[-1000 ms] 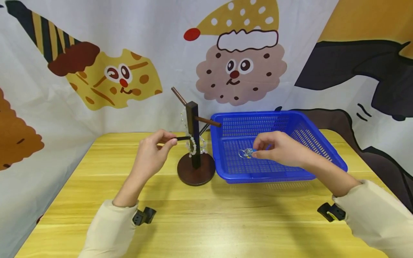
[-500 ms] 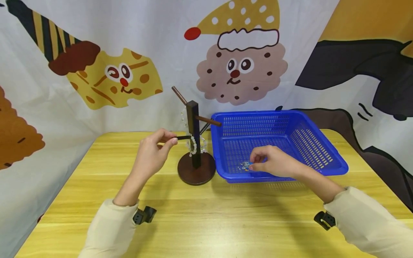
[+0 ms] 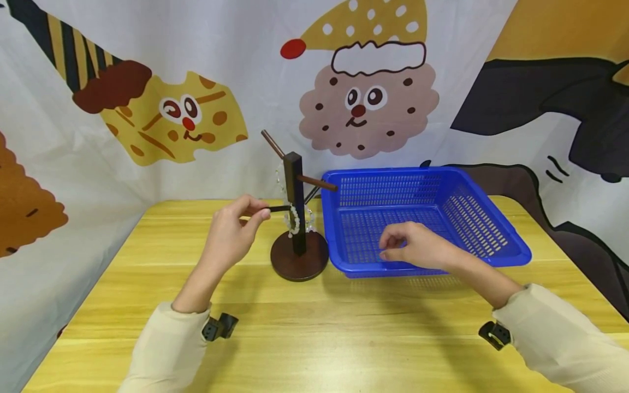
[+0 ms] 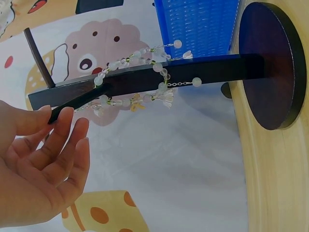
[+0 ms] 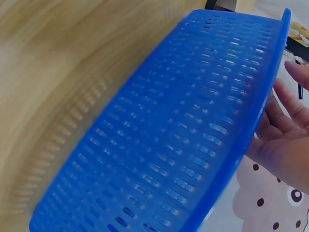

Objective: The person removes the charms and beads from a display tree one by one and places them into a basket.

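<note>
My left hand [image 3: 233, 229] pinches the end of a dark peg [image 4: 79, 101] on a brown wooden jewelry stand [image 3: 298, 240] with a round base. From that peg hangs a pale beaded bracelet [image 3: 295, 221], its beads and small charms showing against the post in the left wrist view. Another clear beaded strand [image 3: 310, 218] hangs behind the post. My right hand [image 3: 417, 245] is over the front part of the blue plastic basket [image 3: 476, 234], fingers loosely bent, with nothing visible between thumb and fingertips. The basket's front wall hides its near floor.
The stand is just left of the basket, with its upper right peg [image 3: 318, 183] reaching over the basket's corner. Another peg [image 3: 272, 143] points up and left. A printed cloth [image 3: 206, 33] hangs behind the wooden table [image 3: 319, 333].
My right hand moved down and toward the basket's front, and the blue and clear beaded piece in its fingers is gone from view. My left hand has stayed on the peg.
</note>
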A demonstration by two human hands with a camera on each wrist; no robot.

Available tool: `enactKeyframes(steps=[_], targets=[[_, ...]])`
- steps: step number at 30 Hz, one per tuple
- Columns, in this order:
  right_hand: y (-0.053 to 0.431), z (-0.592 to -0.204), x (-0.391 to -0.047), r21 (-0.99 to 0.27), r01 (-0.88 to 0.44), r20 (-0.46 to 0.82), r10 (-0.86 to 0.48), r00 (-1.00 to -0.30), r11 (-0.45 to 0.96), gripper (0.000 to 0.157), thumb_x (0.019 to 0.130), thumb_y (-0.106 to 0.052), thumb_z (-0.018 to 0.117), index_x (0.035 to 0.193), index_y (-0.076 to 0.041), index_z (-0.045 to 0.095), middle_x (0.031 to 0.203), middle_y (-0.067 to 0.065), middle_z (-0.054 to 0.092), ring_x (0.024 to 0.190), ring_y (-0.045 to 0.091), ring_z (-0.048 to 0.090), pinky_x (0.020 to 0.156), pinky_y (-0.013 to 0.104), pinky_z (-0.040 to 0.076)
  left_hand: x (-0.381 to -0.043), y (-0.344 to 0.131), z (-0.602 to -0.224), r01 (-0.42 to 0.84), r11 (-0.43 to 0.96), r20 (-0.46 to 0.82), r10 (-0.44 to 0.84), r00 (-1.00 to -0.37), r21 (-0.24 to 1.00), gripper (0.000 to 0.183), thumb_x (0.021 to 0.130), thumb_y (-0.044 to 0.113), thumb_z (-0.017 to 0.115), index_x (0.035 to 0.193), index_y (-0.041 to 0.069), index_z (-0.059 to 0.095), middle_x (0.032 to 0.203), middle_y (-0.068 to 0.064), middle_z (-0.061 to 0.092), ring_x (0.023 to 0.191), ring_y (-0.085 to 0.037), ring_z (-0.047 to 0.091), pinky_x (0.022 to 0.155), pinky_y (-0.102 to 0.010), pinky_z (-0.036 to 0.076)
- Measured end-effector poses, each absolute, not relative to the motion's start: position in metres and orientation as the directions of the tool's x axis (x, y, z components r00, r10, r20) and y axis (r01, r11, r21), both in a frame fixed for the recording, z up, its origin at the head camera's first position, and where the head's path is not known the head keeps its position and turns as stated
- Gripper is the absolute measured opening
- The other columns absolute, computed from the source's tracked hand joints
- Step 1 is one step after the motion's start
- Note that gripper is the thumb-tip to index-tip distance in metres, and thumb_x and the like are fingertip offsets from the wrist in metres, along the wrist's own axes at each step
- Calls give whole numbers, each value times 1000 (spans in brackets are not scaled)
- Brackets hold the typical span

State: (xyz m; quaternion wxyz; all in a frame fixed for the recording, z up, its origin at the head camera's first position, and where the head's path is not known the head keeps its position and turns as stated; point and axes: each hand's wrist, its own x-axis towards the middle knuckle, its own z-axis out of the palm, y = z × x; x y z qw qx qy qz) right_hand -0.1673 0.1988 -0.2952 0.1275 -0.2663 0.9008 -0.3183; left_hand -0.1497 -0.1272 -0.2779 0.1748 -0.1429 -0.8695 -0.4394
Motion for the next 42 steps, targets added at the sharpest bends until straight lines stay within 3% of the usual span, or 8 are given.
enactKeyframes(steps=[42], targets=[[156, -235, -205, -592, -468, -51, -609, -791, 657, 16, 88, -14, 62, 101, -4, 63, 86, 3, 63, 83, 18, 58, 77, 39, 46, -150, -128, -277, 407, 585, 431, 108, -896, 701, 9, 90, 7, 58, 92, 0, 63, 87, -12, 67, 88, -27, 62, 73, -41, 51]])
